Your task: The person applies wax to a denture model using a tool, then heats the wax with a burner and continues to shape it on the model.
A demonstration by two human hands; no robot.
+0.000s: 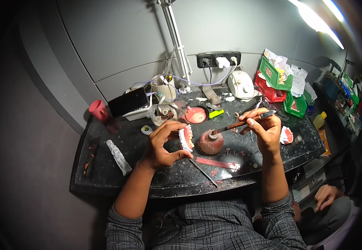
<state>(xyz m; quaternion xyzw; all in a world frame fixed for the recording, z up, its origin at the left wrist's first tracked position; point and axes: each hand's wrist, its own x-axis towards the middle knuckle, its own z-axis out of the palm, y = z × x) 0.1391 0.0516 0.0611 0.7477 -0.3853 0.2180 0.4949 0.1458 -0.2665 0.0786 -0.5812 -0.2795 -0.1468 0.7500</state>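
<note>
My left hand [160, 146] grips a dental model [186, 138] by its edges, between thumb and fingers; it has a white base, pink wax and a row of teeth. In my right hand [266, 131] is a wax knife [234, 125], slanting down to the left. Its tip is at the top of a round, wax-smeared spirit burner [211, 145]; I cannot make out a flame. Just in front of the burner lies a pink wax strip [217, 163], and a thin metal instrument [204, 173] rests nearer the bench edge.
A second dental model [286, 135] sits right of my right hand. Behind the burner are a dish of pink wax [196, 115] and a yellow-green marker [216, 113]. A phone [128, 101] and red cup [99, 110] stand left. Another person's hand [328, 196] shows lower right.
</note>
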